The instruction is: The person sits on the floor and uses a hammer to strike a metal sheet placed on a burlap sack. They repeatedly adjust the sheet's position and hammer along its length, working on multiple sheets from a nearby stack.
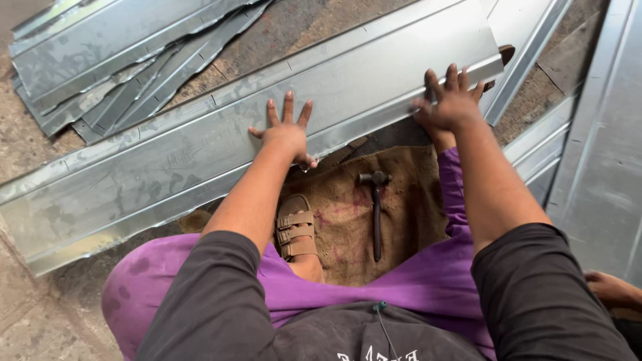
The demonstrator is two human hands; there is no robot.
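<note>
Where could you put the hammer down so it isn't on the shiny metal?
Bare sacking lies right of the hammer, beside the purple trouser leg. Bare ground shows between the scrap strips and the long sheet. The right side is crowded with sheets.

We see long metal sheet lying diagonally across floor, ahead of us. Left hand flat on sheet middle; right hand on its right near edge. Hammer on sackcloth between our arms, below sheet. Sandal left of hammer. Sheet stack far left; more sheets right.
</note>
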